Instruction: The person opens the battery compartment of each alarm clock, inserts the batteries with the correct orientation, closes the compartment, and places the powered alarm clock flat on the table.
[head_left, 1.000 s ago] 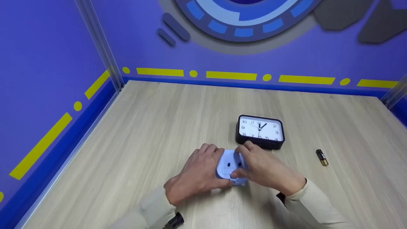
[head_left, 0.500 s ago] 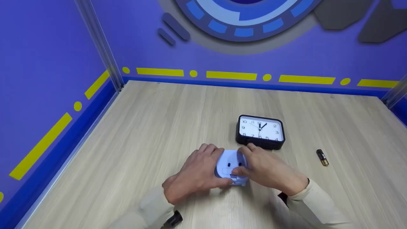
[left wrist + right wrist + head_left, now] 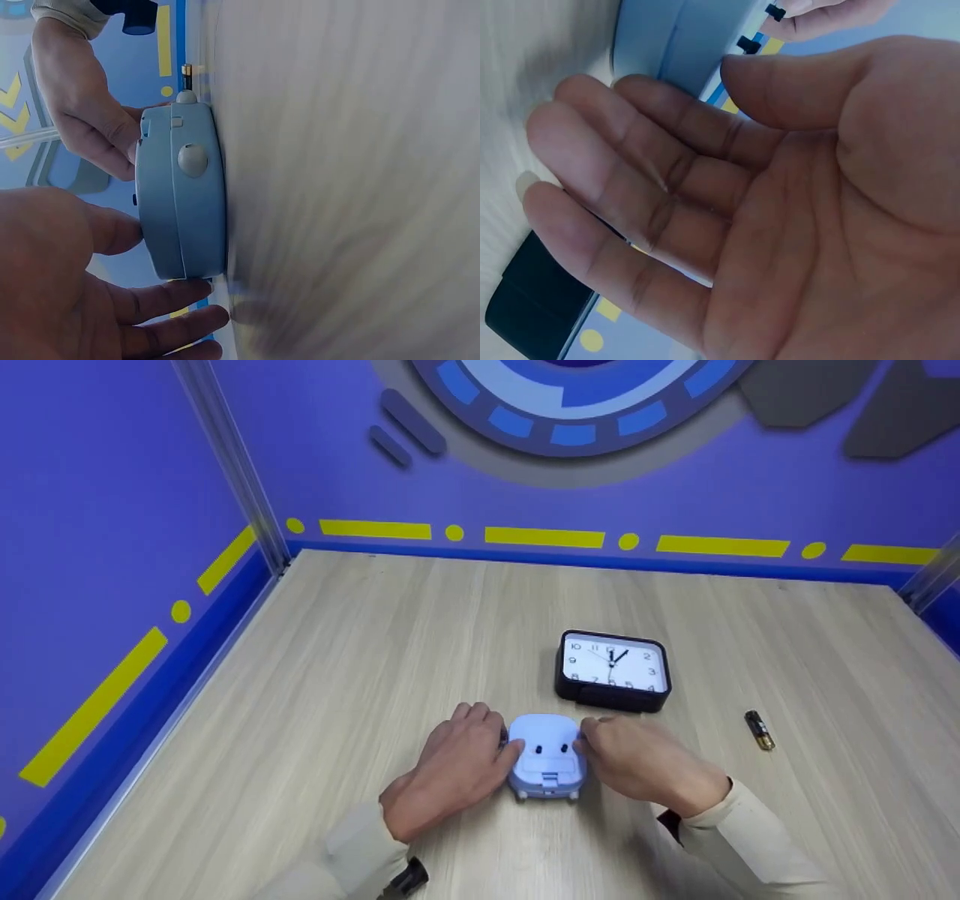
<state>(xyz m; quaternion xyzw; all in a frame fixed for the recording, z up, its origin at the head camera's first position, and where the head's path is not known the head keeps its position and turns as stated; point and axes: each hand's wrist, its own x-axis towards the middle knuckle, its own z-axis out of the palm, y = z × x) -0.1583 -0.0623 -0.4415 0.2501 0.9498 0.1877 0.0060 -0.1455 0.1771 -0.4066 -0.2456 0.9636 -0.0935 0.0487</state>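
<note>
Holding a light blue case [image 3: 547,766] flat on the wooden table [image 3: 375,652], at the lower middle of the head view, just in front of a black clock [image 3: 613,671] and slightly to its left. With left hand [image 3: 456,757], pinching the left edge between thumb on the upper face and forefinger low on the side, with the other fingers spread apart. With right hand [image 3: 637,754], pinching the opposite edge between thumb and forefinger, with the other 3 fingers loosely bent. On the upper face, between both thumbs, 2 small black knobs [image 3: 538,749]; toward the wearer, a latch [image 3: 550,780] and 2 stubby feet [image 3: 523,795]. To the right of the black clock, well apart from the blue case, 1 small battery [image 3: 760,730]. Around both forearms, cream sleeves [image 3: 750,829]. Behind the table, a blue wall [image 3: 337,457] with yellow marks [image 3: 385,529].
</note>
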